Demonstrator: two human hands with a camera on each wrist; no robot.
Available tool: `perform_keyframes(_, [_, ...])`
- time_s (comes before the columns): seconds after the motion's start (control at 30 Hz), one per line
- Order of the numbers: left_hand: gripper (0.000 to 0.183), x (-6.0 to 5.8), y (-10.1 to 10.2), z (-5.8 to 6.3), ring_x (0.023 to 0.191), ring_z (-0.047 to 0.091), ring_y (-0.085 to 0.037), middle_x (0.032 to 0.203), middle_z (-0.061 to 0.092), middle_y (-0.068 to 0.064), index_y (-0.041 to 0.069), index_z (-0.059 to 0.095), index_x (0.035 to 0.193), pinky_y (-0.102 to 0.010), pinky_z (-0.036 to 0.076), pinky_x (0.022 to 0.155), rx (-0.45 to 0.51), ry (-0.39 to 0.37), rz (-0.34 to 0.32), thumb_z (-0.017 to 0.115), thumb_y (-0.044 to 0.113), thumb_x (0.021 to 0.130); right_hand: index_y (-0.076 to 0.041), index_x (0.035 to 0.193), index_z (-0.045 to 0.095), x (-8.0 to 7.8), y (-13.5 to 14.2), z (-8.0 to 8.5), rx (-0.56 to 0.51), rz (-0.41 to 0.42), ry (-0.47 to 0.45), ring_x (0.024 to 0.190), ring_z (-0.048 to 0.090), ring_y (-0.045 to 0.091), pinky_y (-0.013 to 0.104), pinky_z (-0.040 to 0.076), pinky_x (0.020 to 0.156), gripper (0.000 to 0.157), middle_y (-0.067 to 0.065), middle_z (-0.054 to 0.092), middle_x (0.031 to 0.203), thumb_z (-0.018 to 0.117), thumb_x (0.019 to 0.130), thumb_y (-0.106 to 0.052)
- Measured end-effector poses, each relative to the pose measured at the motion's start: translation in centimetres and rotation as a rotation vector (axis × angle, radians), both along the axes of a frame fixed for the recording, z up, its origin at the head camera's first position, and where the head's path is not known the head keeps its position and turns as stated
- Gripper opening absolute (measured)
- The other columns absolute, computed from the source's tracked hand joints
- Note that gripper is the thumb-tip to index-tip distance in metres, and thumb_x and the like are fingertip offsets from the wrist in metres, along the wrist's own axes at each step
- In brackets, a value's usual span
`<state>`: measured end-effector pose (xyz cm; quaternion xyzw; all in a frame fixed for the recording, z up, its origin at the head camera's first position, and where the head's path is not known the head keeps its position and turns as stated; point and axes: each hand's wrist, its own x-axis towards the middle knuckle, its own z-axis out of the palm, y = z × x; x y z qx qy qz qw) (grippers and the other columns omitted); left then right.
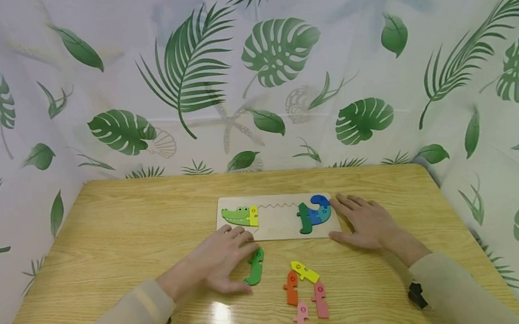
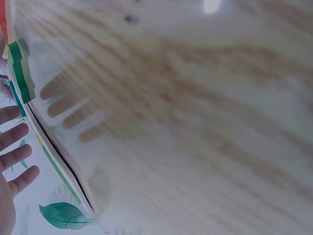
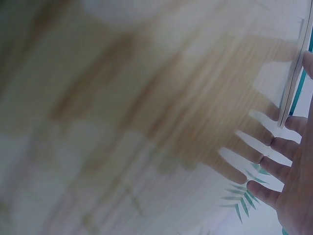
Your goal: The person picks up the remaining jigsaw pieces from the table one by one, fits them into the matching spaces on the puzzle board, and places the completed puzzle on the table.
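Note:
A wooden crocodile puzzle board (image 1: 278,224) lies on the table. The green head (image 1: 236,216) and a yellow-green piece (image 1: 253,216) sit at its left end. At the right end are a dark green leg piece (image 1: 304,220) and several blue and teal tail pieces (image 1: 320,201). My left hand (image 1: 227,256) hovers by the board's lower left corner with its fingers spread, beside a loose green leg piece (image 1: 255,269) that its fingers partly overlap. Over at the right edge of the board, my right hand (image 1: 367,222) rests with fingers extended, fingertips at the edge (image 3: 288,83).
In front of the board lie several loose pieces: yellow (image 1: 305,272), orange (image 1: 291,288), a darker pink (image 1: 320,300) and a light pink (image 1: 302,322). A leaf-patterned cloth (image 1: 239,148) hangs behind the wooden table (image 1: 150,212) and along its sides.

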<state>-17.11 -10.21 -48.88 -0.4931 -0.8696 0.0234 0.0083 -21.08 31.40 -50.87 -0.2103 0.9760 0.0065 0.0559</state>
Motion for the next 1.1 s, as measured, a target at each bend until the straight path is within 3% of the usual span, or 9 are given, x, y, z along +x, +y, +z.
perform_keyframes(0.13, [0.095, -0.29, 0.11, -0.03, 0.138, 0.053, -0.023, 0.148, 0.059, -0.004, 0.019, 0.052, 0.153, -0.044, 0.045, 0.112, -0.02, -0.014, 0.006, 0.051, 0.087, 0.086, -0.016, 0.168, 0.028, 0.04, -0.03, 0.07, -0.003, 0.002, 0.001, 0.154, 0.039, 0.046, 0.072, 0.036, 0.117, 0.099, 0.017, 0.033, 0.172, 0.047, 0.095, -0.08])
perform_keyframes(0.47, [0.096, -0.61, 0.33, -0.44, 0.134, 0.053, -0.021, 0.145, 0.058, -0.004, 0.02, 0.052, 0.153, -0.04, 0.046, 0.107, -0.057, 0.023, 0.004, 0.048, 0.089, 0.086, -0.016, 0.168, 0.029, 0.04, -0.12, 0.18, -0.008, 0.003, 0.002, 0.154, 0.04, 0.046, 0.072, 0.037, 0.117, 0.099, 0.016, 0.034, 0.172, 0.048, 0.095, -0.08])
perform_keyframes(1.1, [0.093, -0.87, 0.95, -0.61, 0.138, 0.051, -0.022, 0.147, 0.059, -0.003, 0.022, 0.056, 0.15, -0.043, 0.045, 0.112, -0.049, 0.011, 0.016, 0.052, 0.088, 0.085, -0.015, 0.168, 0.029, 0.0, 0.02, -0.05, -0.002, 0.001, 0.002, 0.153, 0.04, 0.046, 0.071, 0.037, 0.117, 0.098, 0.017, 0.034, 0.172, 0.047, 0.096, -0.079])
